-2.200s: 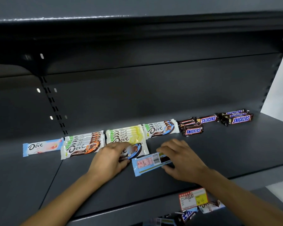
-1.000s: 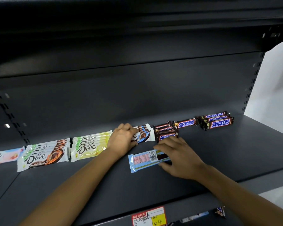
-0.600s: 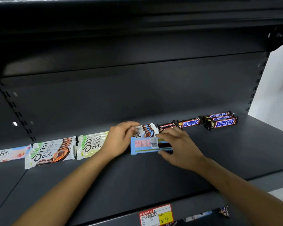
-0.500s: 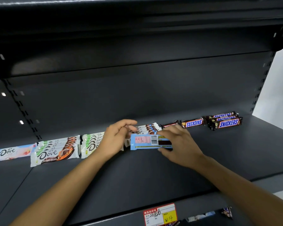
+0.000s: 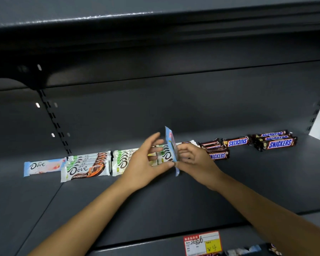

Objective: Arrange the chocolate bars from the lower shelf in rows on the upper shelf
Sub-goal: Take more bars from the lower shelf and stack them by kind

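A light-blue Dove bar (image 5: 170, 145) stands on end, edge-on to me, just above the upper shelf (image 5: 174, 204). My right hand (image 5: 194, 159) grips it from the right. My left hand (image 5: 146, 159) meets it from the left, thumb on its lower edge and fingers spread towards its top. Behind my hands lies a Dove stack (image 5: 164, 153), partly hidden. Along the back run a green Dove stack (image 5: 122, 159), an orange-brown Dove stack (image 5: 85, 167) and a single pale-blue Dove bar (image 5: 42, 166). Snickers piles (image 5: 217, 151) (image 5: 275, 142) lie to the right.
The dark shelf above (image 5: 155, 34) overhangs the back wall. A red and yellow price tag (image 5: 201, 242) is fixed on the shelf's front rim. Bits of wrappers on the lower shelf (image 5: 248, 252) show at the bottom edge. Bare shelf surface lies in front of the rows.
The light-blue bar went from lying flat under my right hand to standing on end between both hands. My left hand left the Dove stack and came onto the bar.
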Motion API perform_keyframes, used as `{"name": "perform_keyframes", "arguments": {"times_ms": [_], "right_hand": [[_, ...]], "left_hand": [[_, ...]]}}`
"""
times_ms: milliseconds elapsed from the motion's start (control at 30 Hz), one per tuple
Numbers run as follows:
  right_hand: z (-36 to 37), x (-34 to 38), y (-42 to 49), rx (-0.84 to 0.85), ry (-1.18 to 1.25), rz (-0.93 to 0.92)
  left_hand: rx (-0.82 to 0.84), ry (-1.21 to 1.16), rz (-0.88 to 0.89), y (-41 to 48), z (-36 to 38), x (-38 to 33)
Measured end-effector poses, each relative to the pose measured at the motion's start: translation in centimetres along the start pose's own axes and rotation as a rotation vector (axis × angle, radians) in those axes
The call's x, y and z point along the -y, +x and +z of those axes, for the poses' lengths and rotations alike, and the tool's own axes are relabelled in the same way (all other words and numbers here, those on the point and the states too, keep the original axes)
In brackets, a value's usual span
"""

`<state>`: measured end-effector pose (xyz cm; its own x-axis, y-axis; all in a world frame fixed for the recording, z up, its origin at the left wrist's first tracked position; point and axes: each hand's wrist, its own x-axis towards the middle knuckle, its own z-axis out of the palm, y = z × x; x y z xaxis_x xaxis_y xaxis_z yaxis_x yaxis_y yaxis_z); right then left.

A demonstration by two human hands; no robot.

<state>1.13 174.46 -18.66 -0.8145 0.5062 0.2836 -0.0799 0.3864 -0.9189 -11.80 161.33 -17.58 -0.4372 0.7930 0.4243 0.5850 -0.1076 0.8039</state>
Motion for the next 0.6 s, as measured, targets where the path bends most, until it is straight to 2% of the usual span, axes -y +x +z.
{"name": "perform_keyframes", "arguments": {"times_ms": [133, 200, 300, 433, 500, 600], "right_hand": [[1.1, 0.6, -0.5, 0.094, 0.215, 0.007], [1.1, 0.5, -0.6, 0.098, 0.204, 0.019], [0.5, 0.2, -0.4, 0.046, -0.031, -0.002], [-0.8, 0.8, -0.3, -0.093, -0.350, -0.163], [-1.3, 1.0, -0.3, -0.076, -0.443, -0.235], [-1.5, 0.5, -0.3, -0.023, -0.641, -0.295]], "left_hand": [[0.008, 0.081, 0.017, 0.1, 0.8, -0.3], [0.000, 0.097, 0.000, 0.2, 0.8, -0.2], [-0.022, 0.184, -0.007, 0.3, 0.5, 0.0], [-0.066, 0.571, 0.070, 0.6, 0.1, 0.2], [-0.049, 0.711, 0.088, 0.7, 0.2, 0.4], [-0.022, 0.778, 0.108, 0.7, 0.7, 0.6]]}}
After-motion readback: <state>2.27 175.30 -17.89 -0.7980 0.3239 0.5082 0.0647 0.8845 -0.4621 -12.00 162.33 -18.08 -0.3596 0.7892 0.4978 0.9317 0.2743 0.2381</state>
